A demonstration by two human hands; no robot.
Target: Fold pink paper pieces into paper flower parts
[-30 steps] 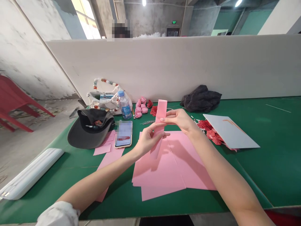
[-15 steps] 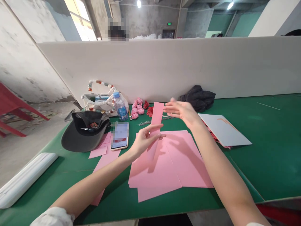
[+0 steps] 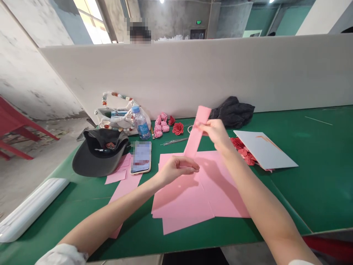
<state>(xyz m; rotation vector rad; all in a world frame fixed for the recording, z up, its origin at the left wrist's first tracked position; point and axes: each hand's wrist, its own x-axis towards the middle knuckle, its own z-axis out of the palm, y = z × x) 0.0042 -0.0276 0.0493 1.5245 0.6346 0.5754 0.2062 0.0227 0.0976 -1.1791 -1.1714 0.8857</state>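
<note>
A folded strip of pink paper [image 3: 195,138] slants up over the table between my two hands. Near its upper end, my right hand [image 3: 216,134] pinches it between thumb and fingers. My left hand [image 3: 179,170] is closed at the strip's lower end, its thumb and fingers pressed together; the fingers hide how the paper ends there. Beneath both hands lie large overlapping sheets of pink paper [image 3: 187,202].
Left of the sheets are a phone [image 3: 141,158], dark cap [image 3: 95,162], water bottle [image 3: 142,127] and beaded bag [image 3: 142,110]. Pink paper flowers [image 3: 161,125], a red flower [image 3: 178,128] and thin wires [image 3: 175,141] lie behind. A white board [image 3: 264,149] covers red flowers rightward.
My right hand has gone from open beside the strip to pinching its upper part. The strip has moved up and right and leans further rightward; my left hand is now at its lower end.
</note>
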